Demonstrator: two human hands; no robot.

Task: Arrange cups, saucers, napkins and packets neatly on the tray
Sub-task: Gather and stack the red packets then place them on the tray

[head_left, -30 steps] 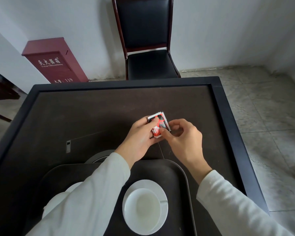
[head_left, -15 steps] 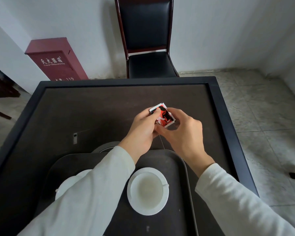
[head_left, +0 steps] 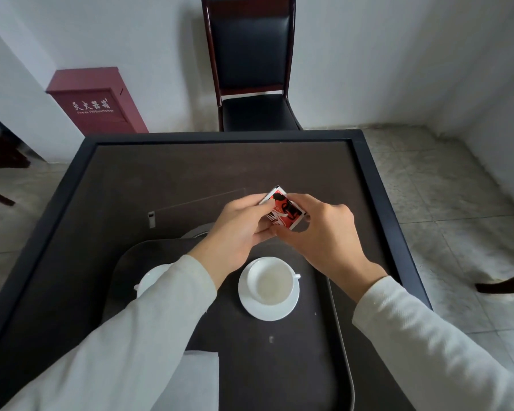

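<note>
My left hand (head_left: 241,226) and my right hand (head_left: 324,232) together pinch a small stack of red, black and white packets (head_left: 284,209) above the far edge of the dark tray (head_left: 336,310). A white cup (head_left: 271,280) sits on a white saucer (head_left: 267,307) in the tray's middle. A second white cup (head_left: 150,278) on the tray's left side is mostly hidden by my left sleeve. A white napkin (head_left: 202,381) lies at the tray's near end, partly under that sleeve.
The tray rests on a dark square table (head_left: 166,173) with a raised black rim. A black chair (head_left: 254,72) stands at the table's far side. A red cabinet (head_left: 95,100) is by the wall at left. A small grey tag (head_left: 151,219) lies on the table.
Both hands have lifted the packets a little and kept handling them together. The view has tilted down, so more of the tray and the napkin show.
</note>
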